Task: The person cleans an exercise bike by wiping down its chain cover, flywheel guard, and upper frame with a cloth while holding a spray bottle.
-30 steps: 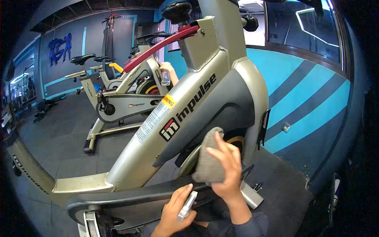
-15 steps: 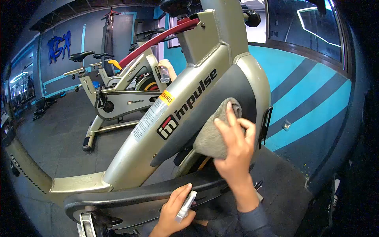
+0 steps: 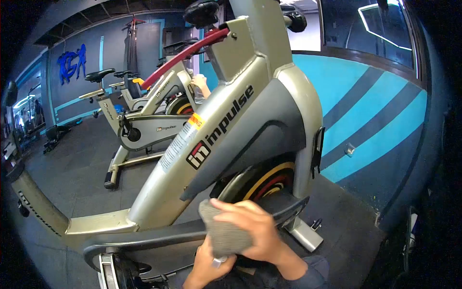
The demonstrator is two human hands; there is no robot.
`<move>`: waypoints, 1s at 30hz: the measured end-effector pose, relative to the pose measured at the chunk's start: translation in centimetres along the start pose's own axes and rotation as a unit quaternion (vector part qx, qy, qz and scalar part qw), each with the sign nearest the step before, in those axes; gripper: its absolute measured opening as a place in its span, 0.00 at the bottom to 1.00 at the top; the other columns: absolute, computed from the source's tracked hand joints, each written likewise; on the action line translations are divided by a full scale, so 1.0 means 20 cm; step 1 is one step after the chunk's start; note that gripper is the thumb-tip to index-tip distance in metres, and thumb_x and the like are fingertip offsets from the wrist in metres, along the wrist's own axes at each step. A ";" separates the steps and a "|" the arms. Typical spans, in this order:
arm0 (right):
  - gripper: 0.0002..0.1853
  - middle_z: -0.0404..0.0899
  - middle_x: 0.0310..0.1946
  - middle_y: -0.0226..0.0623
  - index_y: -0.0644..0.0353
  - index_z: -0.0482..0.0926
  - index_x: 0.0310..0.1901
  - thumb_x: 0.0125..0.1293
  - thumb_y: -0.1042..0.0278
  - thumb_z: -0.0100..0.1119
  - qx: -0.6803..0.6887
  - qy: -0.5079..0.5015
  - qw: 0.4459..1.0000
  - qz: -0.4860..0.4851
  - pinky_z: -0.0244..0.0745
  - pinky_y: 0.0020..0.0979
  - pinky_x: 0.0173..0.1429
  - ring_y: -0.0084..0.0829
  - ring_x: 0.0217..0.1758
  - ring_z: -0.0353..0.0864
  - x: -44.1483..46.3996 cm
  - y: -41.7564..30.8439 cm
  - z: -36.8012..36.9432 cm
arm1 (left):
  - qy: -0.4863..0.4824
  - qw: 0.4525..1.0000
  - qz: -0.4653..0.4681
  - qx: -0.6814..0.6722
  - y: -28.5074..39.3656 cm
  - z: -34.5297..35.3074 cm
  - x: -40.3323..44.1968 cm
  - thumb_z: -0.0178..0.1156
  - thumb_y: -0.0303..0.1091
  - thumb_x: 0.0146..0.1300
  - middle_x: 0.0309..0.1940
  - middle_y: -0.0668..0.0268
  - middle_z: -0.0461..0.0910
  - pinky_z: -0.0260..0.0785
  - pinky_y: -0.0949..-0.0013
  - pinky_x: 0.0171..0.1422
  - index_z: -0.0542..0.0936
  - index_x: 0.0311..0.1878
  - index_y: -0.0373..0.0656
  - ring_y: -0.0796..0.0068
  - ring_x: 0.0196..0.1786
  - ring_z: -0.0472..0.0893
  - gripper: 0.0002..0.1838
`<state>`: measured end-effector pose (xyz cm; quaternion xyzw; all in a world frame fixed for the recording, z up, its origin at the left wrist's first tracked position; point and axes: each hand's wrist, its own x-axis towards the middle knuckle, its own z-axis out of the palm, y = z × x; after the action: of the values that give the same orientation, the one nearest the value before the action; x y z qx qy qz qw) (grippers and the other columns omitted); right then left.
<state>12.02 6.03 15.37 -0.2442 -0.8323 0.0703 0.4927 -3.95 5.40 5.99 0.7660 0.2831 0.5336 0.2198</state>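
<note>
My right hand (image 3: 262,233) is closed on a folded grey cloth (image 3: 225,237), held low in front of the exercise bike. Just beneath the cloth, my left hand (image 3: 206,268) is wrapped round a small translucent bottle (image 3: 219,261). Only a pale end of the bottle shows; the cloth covers the rest. Whether cloth and bottle touch, I cannot tell. Behind both hands stands the bike's frame (image 3: 154,192), with a dark grey flywheel cover (image 3: 276,123), a black crank guard (image 3: 159,239) and a flywheel (image 3: 269,179) with yellow and red rings.
A pedal (image 3: 109,272) sticks out at the lower left. More exercise bikes (image 3: 149,130) stand behind, where another person's hand (image 3: 199,83) holds a clear bottle. To the right is a blue striped wall (image 3: 370,125); dark floor tiles (image 3: 337,231) lie below.
My right hand has brought the cloth off the flywheel cover, down and left to my left hand. The bottle is now mostly hidden. The view has shifted slightly.
</note>
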 end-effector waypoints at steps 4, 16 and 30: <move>0.22 0.79 0.57 0.51 0.58 0.81 0.49 0.52 0.58 0.63 -0.121 0.237 0.960 -0.090 0.69 0.38 0.60 0.45 0.55 0.79 0.07 -0.05 -0.24 | -0.002 0.999 0.001 0.046 0.04 -0.01 0.02 0.66 0.23 0.44 0.59 0.51 0.73 0.70 0.59 0.63 0.71 0.64 0.36 0.58 0.57 0.79 0.38; 0.38 0.70 0.66 0.51 0.64 0.76 0.61 0.39 0.78 0.58 -0.404 0.193 0.894 -0.020 0.65 0.42 0.69 0.50 0.65 0.70 0.19 0.13 -0.03 | 0.009 1.000 -0.018 0.006 0.02 0.01 0.01 0.62 0.21 0.43 0.60 0.51 0.72 0.77 0.62 0.55 0.69 0.67 0.39 0.56 0.53 0.81 0.40; 0.41 0.75 0.63 0.47 0.60 0.79 0.58 0.31 0.73 0.53 -0.152 0.077 0.983 -0.064 0.61 0.41 0.73 0.46 0.66 0.72 0.26 -0.17 -0.39 | 0.011 0.998 0.014 0.059 0.04 0.00 0.02 0.62 0.24 0.45 0.59 0.52 0.73 0.76 0.59 0.55 0.71 0.64 0.39 0.50 0.56 0.79 0.36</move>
<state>15.46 4.58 24.47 -0.2670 -0.8066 -0.1082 0.5161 -3.73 5.14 6.86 0.7757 0.3059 0.5272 0.1636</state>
